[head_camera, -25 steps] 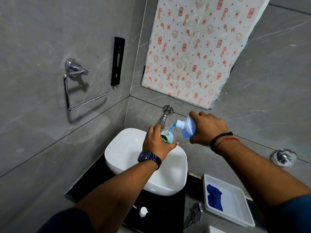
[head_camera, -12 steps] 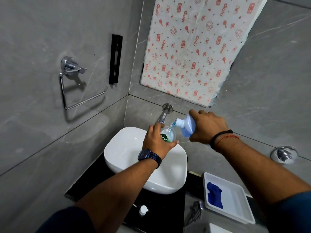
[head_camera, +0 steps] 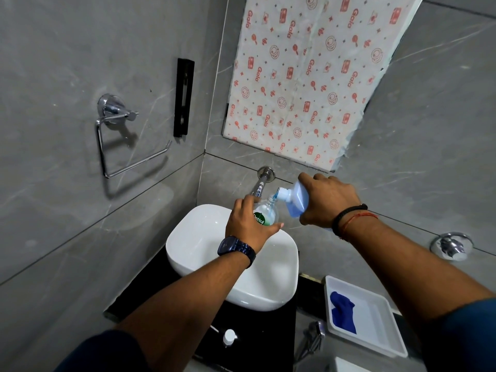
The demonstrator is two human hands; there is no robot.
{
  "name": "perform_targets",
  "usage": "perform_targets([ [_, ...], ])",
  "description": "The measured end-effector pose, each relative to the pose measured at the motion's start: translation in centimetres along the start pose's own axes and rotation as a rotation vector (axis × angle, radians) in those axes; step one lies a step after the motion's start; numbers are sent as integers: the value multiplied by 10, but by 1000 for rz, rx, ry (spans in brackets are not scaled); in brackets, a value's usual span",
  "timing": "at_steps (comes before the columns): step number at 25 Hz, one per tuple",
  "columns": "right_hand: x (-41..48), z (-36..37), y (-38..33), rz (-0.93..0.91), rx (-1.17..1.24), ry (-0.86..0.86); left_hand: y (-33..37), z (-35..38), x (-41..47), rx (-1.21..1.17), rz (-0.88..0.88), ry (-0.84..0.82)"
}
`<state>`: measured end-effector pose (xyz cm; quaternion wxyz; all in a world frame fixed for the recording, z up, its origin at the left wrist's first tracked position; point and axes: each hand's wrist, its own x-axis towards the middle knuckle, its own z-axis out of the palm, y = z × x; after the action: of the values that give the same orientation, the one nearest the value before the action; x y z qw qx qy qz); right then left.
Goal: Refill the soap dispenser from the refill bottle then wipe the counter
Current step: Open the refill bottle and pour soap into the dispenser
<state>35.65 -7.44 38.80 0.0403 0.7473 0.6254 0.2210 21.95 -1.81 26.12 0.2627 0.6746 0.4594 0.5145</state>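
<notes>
Hands: both work above the back rim of the white basin.
Left hand: fingers are curled round the clear soap dispenser, which stands neck-up over the basin with its green label showing; a dark watch sits on the wrist.
Right hand: it grips the pale blue refill bottle, tipped neck-down toward the left, white neck right at the dispenser's mouth; a streak of blue shows where the two meet.
Tap: the chrome spout juts from the wall just behind the dispenser, above the basin.
Pump top: white, lying on the black counter in front of the basin.
Cloth: blue, crumpled inside a white tray to the right of the basin.
Walls: a chrome towel ring hangs left of the basin, and a red-patterned sheet hangs above it.
</notes>
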Motion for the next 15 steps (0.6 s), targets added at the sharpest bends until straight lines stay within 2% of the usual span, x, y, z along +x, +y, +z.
perform_targets([
  [15,0,-15,-12,-19,0,1,1,-12,4,-5,-15,0],
])
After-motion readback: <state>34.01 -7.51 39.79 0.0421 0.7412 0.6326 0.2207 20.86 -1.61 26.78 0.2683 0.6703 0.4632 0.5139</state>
